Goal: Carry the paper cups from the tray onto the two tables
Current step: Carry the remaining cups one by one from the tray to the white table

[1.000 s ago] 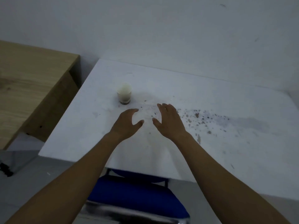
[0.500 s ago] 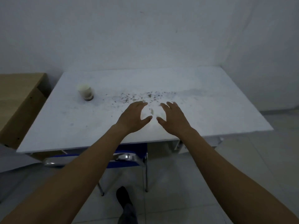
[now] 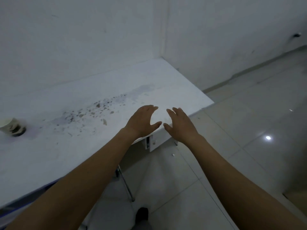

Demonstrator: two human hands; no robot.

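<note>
One paper cup (image 3: 12, 127), pale with a dark base, stands on the white table (image 3: 49, 155) at the far left edge of the view. My left hand (image 3: 142, 122) and my right hand (image 3: 180, 124) hover side by side over the table's near right corner, far to the right of the cup. Both hands are empty, with fingers spread and palms facing each other. No tray is in view.
Dark specks and a grey stain mark the tabletop. White walls meet in a corner behind the table. Pale tiled floor (image 3: 240, 130) stretches to the right. A metal chair leg (image 3: 126, 188) and my dark shoe (image 3: 142, 214) show below the table edge.
The view has swung to the right: the cup has slid to the far left edge and the wooden table has left the view. My hands stay empty and now hang over the table's right corner.
</note>
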